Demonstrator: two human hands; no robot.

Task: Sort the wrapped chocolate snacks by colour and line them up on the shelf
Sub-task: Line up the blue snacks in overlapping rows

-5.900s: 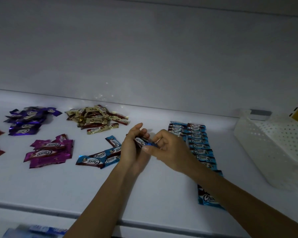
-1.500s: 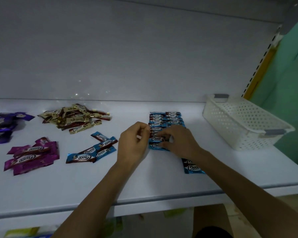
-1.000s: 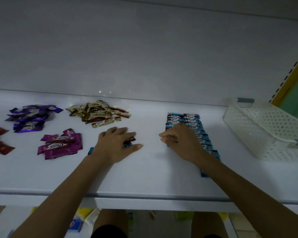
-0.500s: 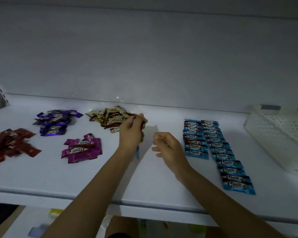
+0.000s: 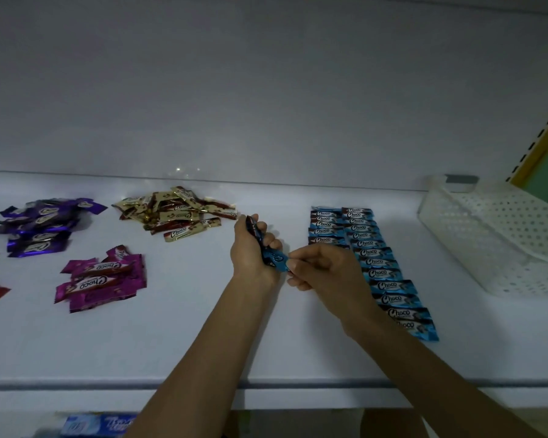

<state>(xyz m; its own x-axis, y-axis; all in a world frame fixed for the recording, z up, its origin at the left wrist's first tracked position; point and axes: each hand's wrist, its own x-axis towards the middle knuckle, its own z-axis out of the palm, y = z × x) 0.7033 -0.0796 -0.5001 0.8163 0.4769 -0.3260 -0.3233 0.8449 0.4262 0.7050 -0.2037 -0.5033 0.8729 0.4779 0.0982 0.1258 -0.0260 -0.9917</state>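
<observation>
Blue snacks [image 5: 256, 233], centre frame: left hand [image 5: 253, 259] is gripping the bunch, right hand [image 5: 318, 270] is pinching one wrapper's end. Risk: slick wrappers slipping loose, the right forearm disturbing the blue rows [image 5: 372, 265] centre right.

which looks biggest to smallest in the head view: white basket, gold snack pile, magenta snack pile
1. white basket, clearly largest.
2. gold snack pile and magenta snack pile look about alike; the magenta one lies nearer the camera, so unranked.
</observation>
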